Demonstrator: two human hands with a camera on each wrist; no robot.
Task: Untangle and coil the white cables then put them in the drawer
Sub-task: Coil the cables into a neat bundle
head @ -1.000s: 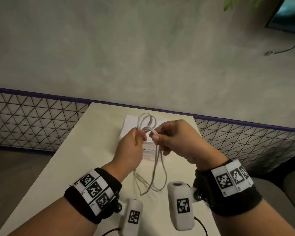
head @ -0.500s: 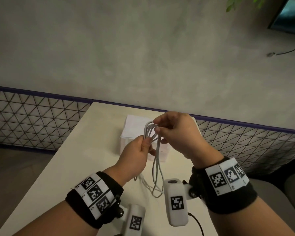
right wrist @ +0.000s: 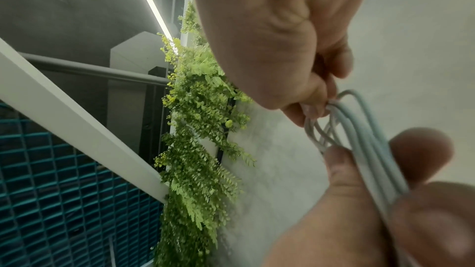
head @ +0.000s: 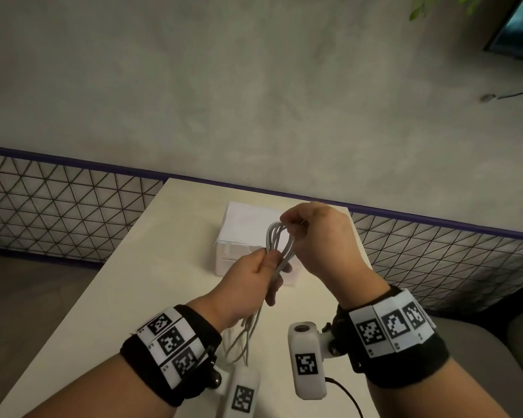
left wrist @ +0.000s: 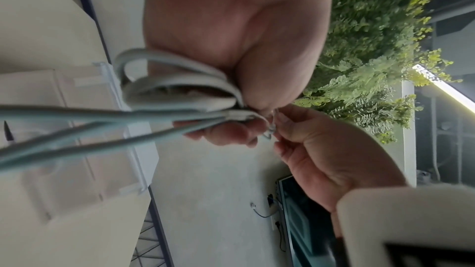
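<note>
Hands meet above a pale table (head: 109,285), partly hiding the white drawer box (head: 242,236) behind them. The left hand (head: 248,282) grips the white cables (head: 280,245) mid-bundle; the right hand (head: 320,236) pinches their top loops. The bundle runs roughly upright, loose ends hanging toward the table.

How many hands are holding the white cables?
2. The left hand grips the white cables around the middle of the bundle, and the right hand pinches the top of the loops, above the table.
</note>
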